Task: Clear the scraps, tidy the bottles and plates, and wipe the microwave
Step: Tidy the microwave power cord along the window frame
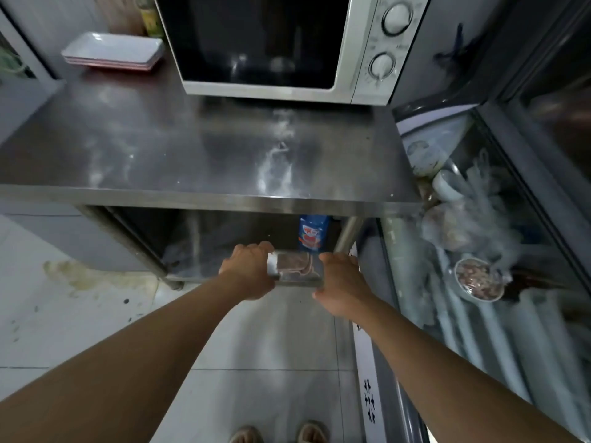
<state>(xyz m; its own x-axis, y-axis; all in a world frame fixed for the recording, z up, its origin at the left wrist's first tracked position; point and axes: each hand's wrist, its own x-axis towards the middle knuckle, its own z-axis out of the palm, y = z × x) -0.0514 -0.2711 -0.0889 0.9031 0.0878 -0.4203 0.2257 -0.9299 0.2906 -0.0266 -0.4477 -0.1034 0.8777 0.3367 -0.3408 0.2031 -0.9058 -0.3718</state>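
Nothing can be read: the print on the blue packet (312,233) at centre frame and the microwave (377,59) dial markings are blurred.

Both forearms are bare from the near edge of the view up to the wrists, with no sleeve, watch or band on either. The left hand (252,271) and the right hand (340,287) wear no gloves or rings. At the near edge, two feet wear tan open-toed slippers (278,433).
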